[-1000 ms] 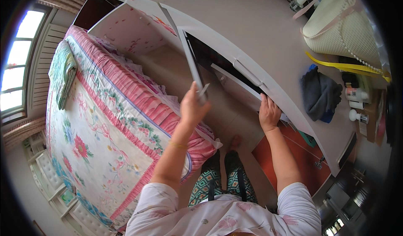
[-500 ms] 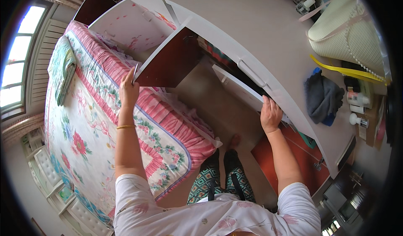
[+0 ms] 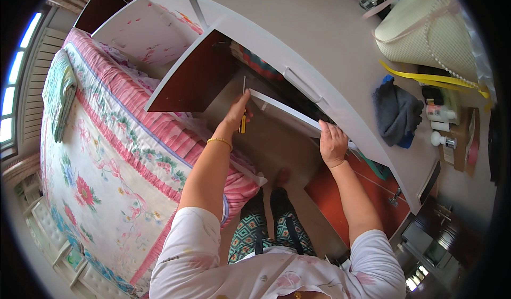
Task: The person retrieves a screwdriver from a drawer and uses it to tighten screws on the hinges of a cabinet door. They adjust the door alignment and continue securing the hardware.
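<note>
My left hand (image 3: 237, 114) is closed around a screwdriver (image 3: 243, 123) with a yellow and black handle, its thin metal shaft pointing away from me. The hand is beside the far end of a white panel (image 3: 287, 109), which stands out from the low white cabinet. At the panel's near end, my right hand (image 3: 333, 144) grips its top edge, next to the cabinet's rim. Left of the screwdriver, a cabinet door (image 3: 194, 78) with a dark red-brown inner face stands open. Folded cloth (image 3: 261, 62) shows inside the cabinet.
Another red-brown door (image 3: 346, 198) with a metal hinge hangs open near my right forearm. A bed with a floral cover (image 3: 112, 155) fills the left side. On the cabinet top (image 3: 330, 38) lie a dark grey cloth (image 3: 395, 113), a cream bag (image 3: 426, 30), a yellow strap and several bottles.
My left hand has moved right, from the open door's edge to the white panel's far end, with the screwdriver. My right hand stays on the panel. The view has shifted slightly.
</note>
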A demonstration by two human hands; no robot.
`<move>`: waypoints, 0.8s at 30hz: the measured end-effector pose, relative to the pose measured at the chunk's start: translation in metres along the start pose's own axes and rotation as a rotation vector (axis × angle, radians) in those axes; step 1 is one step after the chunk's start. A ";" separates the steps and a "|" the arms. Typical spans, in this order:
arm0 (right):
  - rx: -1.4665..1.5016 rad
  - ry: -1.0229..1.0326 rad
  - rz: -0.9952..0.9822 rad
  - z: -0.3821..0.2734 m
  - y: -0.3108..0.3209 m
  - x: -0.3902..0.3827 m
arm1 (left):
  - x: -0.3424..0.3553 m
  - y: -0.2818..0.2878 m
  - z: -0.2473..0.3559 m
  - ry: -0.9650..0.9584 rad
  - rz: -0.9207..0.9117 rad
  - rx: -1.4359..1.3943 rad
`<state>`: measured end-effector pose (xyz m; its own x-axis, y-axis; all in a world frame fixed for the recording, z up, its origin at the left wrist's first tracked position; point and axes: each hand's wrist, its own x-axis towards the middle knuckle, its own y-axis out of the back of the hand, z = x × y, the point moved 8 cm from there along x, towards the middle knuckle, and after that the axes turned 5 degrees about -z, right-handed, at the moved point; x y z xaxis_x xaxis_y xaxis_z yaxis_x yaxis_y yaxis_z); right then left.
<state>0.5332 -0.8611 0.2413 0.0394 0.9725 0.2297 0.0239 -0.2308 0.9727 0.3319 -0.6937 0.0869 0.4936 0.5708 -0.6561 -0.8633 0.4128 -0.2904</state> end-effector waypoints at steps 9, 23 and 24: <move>0.273 0.007 -0.291 -0.082 0.053 -0.094 | -0.014 -0.036 0.012 -0.106 0.029 0.122; 0.815 -0.660 -0.293 -0.024 0.034 -0.197 | -0.097 -0.098 0.001 -0.594 0.079 0.542; 1.015 -0.769 -0.261 -0.021 0.026 -0.206 | -0.110 -0.101 -0.002 -0.620 0.063 0.591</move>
<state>0.5044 -1.0670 0.2203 0.4702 0.8021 -0.3682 0.8454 -0.2896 0.4488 0.3649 -0.7994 0.1868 0.5633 0.8190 -0.1093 -0.7798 0.5706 0.2575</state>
